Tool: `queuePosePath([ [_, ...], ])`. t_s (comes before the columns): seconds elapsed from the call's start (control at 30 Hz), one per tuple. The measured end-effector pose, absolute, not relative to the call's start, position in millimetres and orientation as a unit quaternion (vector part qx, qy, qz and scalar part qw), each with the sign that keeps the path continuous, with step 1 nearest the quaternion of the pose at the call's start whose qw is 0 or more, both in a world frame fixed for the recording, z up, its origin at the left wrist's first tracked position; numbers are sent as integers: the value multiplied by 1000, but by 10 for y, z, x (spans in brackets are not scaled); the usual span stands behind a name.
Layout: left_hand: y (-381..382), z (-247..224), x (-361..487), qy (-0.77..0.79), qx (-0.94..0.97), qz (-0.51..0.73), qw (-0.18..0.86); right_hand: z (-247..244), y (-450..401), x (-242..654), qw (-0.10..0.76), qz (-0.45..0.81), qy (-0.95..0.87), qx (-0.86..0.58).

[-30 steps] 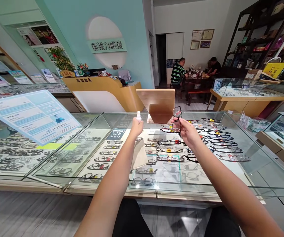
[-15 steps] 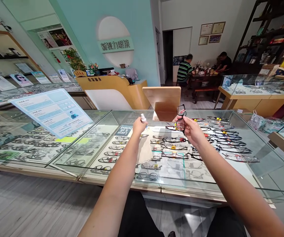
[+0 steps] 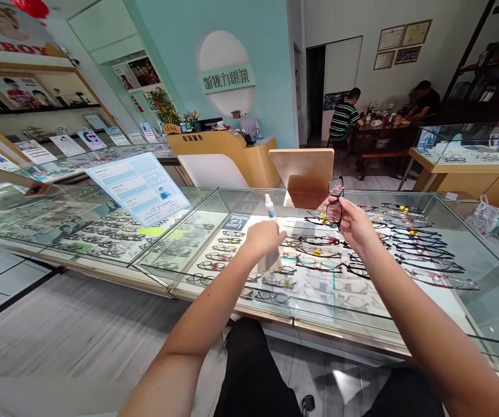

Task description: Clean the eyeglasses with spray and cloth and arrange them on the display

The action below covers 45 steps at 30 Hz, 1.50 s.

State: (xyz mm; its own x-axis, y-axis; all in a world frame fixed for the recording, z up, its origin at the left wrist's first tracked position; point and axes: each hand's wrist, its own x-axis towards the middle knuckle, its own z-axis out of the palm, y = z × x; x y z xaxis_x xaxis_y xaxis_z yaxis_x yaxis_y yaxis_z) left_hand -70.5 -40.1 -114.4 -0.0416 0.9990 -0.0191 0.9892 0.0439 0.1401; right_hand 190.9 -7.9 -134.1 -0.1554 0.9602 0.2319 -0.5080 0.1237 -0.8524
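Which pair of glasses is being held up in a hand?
The black-framed pair, turned on end in the right hand; the other glasses nearby lie in rows, with no hand holding them.

Left arm (image 3: 206, 313) slanting forward, bare, elbow bending slightly. Left hand (image 3: 262, 240) facing back-up, fingers curling under, mostly hiding; one digit sticking out rightward. Right arm (image 3: 418, 301) angling in from lower right, bare. Right hand (image 3: 356, 227) pinching, thumb meeting fingers, palm facing inward. Hands sitting apart.

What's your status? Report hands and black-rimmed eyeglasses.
Right hand holding black-rimmed eyeglasses on end. Left hand over beige cloth, contact unclear. Slim white bottle upright just beyond left hand.
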Motion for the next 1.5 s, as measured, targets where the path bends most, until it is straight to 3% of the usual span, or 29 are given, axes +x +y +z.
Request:
queuePosePath([
  [0.07, -427, -1315, -707, 729, 680, -35, 65, -1338, -87, 1898, 597, 616, -449, -250],
  [0.27, -465, -1490, -615, 724, 678, -93, 79, -1324, -114, 1873, 594, 628, -445, -235],
  [0.83, -1031, -1363, -719, 672, 730, -107, 65, -1321, -132, 1861, 584, 648, -433, -228],
  [1.0, -1003, -1191, -912, 696, 708, 65, 98, -1318, -146, 1855, 584, 642, -438, -234],
  [1.23, -536, -651, -1051, 591, 596, 371, 398, -1268, -254, 1801, 567, 634, -478, -221],
  [1.5, -143, -444, -481, 421, 577, 446, 539, -1201, -272, 1801, 561, 643, -484, -196],
])
